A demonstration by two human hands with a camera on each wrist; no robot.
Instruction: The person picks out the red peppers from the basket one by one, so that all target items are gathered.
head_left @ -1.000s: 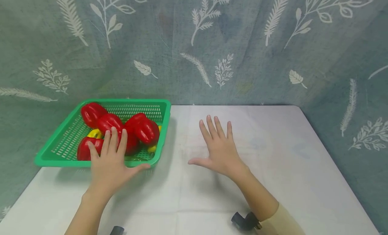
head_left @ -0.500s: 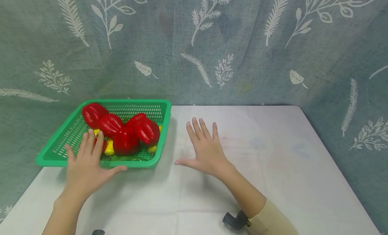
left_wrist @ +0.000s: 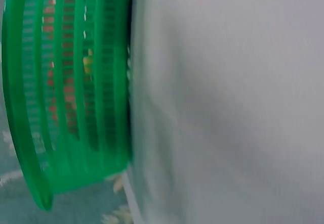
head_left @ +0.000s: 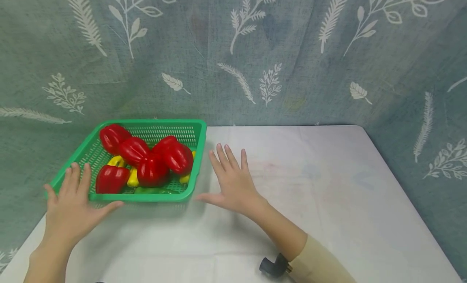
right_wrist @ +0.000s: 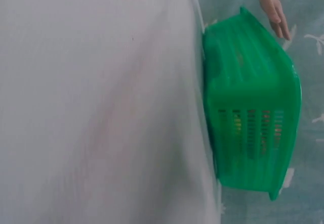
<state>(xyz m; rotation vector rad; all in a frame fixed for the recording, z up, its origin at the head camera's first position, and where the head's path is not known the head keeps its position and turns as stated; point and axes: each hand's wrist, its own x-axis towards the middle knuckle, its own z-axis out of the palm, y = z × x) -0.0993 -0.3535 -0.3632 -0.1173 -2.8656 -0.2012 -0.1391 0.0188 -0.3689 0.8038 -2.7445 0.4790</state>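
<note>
A green plastic basket (head_left: pixel 146 197) stands at the back left of the table, holding several red bell peppers (head_left: pixel 153 171), some yellow peppers (head_left: pixel 133 178) and something green (head_left: pixel 153 190) at the bottom. My left hand (head_left: pixel 71 214), fingers spread, overlaps the basket's front left corner in the head view. To the right of the basket is my right hand (head_left: pixel 235 187), also spread and holding nothing, its thumb pointing at the basket's front right corner. The right wrist view shows the basket (right_wrist: pixel 253 87) from the side, with the left hand (right_wrist: pixel 273 11) beyond it.
A white cloth (head_left: pixel 310 202) covers the table. Behind it hangs a grey-green curtain (head_left: pixel 204 52) with white leaf prints. A small black device (head_left: pixel 273 266) sits at my right wrist, beside a beige sleeve (head_left: pixel 321 260).
Both hands have moved left, the left one farther, from over the basket's front to its left corner. The right hand has come closer to the basket's right side. The basket stays put.
</note>
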